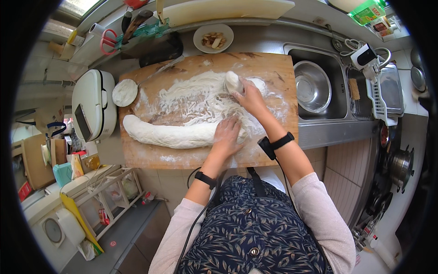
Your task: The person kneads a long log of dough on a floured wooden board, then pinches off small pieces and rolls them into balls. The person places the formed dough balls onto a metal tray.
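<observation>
A long log of white dough (171, 136) lies across the near half of a floured wooden board (147, 159). My left hand (227, 133) rests on the log near its right end, fingers pointing away from me, with nothing gripped. Farther back, my right hand (249, 94) grips a short, thick piece of dough (232, 81) between thumb and fingers. A second white patch, dough or piled flour (259, 84), shows just right of that hand, partly hidden by it. Loose flour (191, 92) is spread over the middle of the board.
Left of the board are a flour-filled round dish (125, 93) and a white appliance (94, 102). A bowl of peeled cloves (213, 38) stands behind. Scissors (108, 41) and knives are in a rack back left. To the right, a sink (337, 102) holds a steel basin (313, 87).
</observation>
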The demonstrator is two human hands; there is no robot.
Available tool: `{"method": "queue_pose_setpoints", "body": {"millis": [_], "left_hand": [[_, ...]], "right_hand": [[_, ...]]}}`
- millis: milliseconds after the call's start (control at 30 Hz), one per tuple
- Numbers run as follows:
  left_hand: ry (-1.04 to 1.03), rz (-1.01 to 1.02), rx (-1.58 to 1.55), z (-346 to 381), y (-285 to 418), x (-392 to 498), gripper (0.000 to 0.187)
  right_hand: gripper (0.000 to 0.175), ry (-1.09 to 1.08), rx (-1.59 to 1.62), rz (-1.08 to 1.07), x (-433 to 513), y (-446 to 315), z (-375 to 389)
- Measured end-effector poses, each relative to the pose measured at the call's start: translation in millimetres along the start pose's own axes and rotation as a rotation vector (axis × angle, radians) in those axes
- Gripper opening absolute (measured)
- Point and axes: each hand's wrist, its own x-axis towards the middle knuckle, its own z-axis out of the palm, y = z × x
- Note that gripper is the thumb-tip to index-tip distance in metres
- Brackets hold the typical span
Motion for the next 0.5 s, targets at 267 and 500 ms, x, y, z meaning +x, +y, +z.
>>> {"method": "queue_pose_setpoints", "body": {"millis": [267, 500], "left_hand": [[-0.040, -0.004, 0.032, 3, -5, -6, 0.092], [-0.028, -0.004, 0.034, 7, -7, -7, 0.088]], "right_hand": [[0.056, 0.198, -0.434, -0.106, -9, 48, -10], [0.043, 0.029, -0.150, -0.052, 18, 68, -22]]}}
